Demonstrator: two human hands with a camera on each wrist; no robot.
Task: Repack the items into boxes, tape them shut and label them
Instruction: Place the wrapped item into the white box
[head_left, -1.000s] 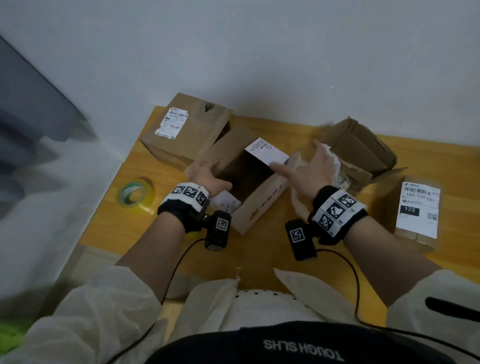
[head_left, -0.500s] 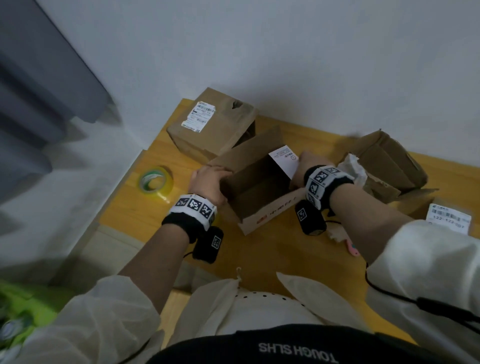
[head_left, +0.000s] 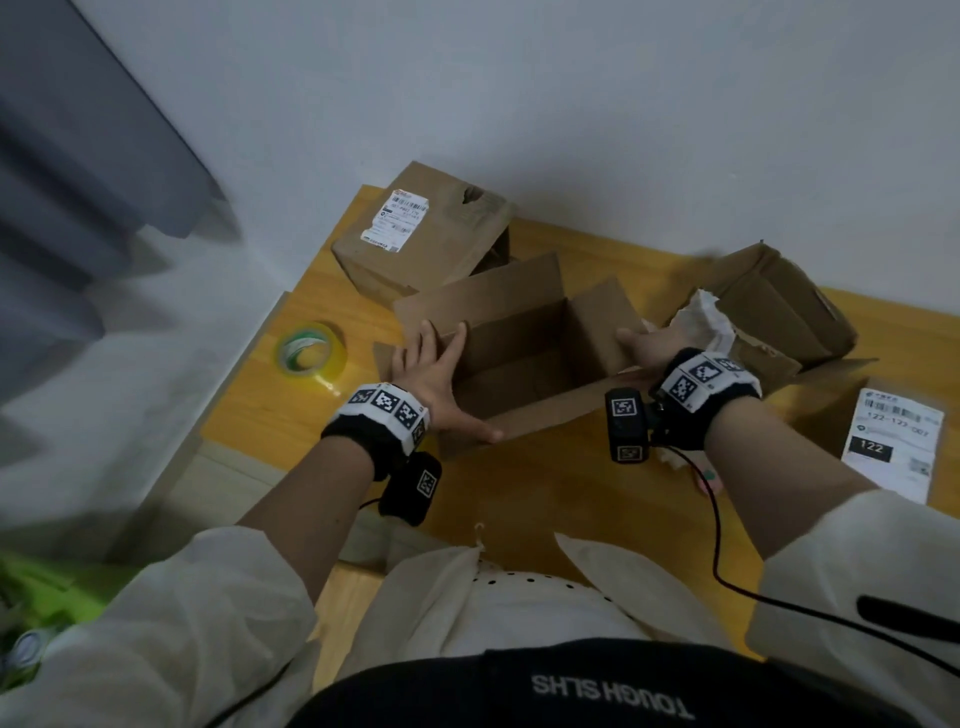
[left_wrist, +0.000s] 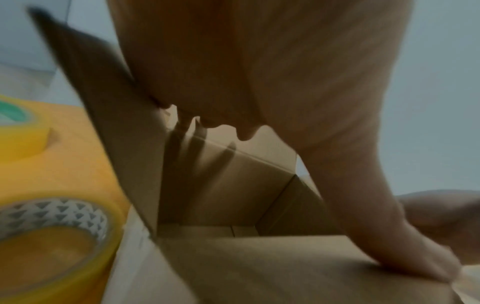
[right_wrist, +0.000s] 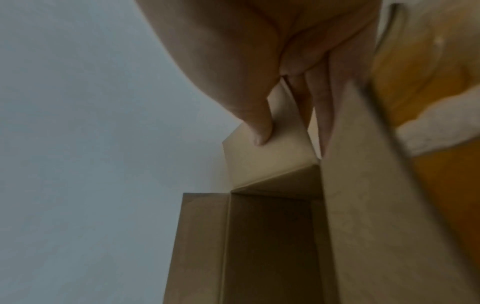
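Note:
An open brown cardboard box (head_left: 524, 358) stands mid-table with its flaps up, and I see nothing inside it. My left hand (head_left: 434, 366) lies on its left side with straight, spread fingers on the left flap and the thumb (left_wrist: 420, 265) along the front edge. My right hand (head_left: 641, 343) holds the right flap (right_wrist: 272, 156): the thumb (right_wrist: 259, 131) presses its inner face and the fingers lie behind it. A yellow tape roll (head_left: 310, 353) lies on the table left of the box, also close by in the left wrist view (left_wrist: 52, 236).
A closed labelled box (head_left: 421, 234) sits at the back left. Back right is another open box (head_left: 779, 312) with white packing paper (head_left: 701, 322). A box with a white label (head_left: 893, 441) lies at the far right. Something pink (head_left: 709, 480) shows under my right wrist. The table edge (head_left: 249, 374) runs along the left.
My right hand has come out of the box and now holds its right flap. My left hand has flattened onto the left flap. The box's flaps now stand spread open.

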